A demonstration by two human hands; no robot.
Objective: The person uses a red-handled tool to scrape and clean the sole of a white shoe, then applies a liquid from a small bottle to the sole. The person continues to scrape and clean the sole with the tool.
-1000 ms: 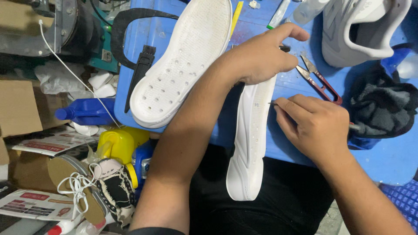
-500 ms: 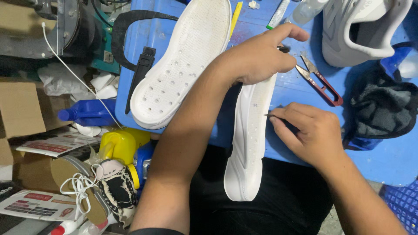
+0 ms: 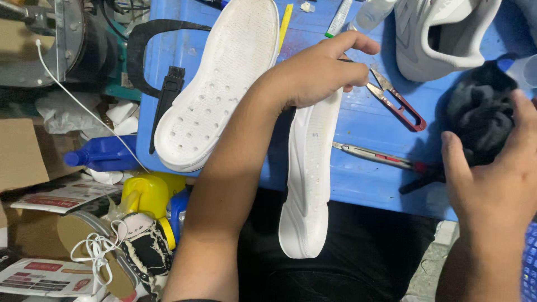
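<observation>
Sole [image 3: 309,184], white and narrow, lies lengthwise over the near edge of the blue table [image 3: 358,184], its heel end hanging off above the person's dark lap. The left hand [image 3: 319,72] presses down on its far end, fingers curled loosely over the toe with the thumb stretched out toward the top of the table; it pins the sole rather than gripping it all round. The right hand [image 3: 498,168] is off to the side at the table's right edge, fingers spread and half open against a bundle of black cloth [image 3: 481,112] (whether it truly grasps the cloth or only touches it, I cannot tell).

Between the two hands, just right of the sole, a slim utility knife [image 3: 375,156] with a red and grey body lies flat on the table, untouched. Farther up, near the left hand's fingertips, sits a pair of red-handled thread snips [image 3: 398,102]. A second, wider white sole [image 3: 221,84] rests tread up to the left of the left forearm, with a black brush [image 3: 165,95] beside it. A white shoe upper [image 3: 442,33] stands at the far right corner. On the floor to the left are a blue bottle [image 3: 103,154], a yellow container [image 3: 146,193] and a cardboard box [image 3: 19,151].
</observation>
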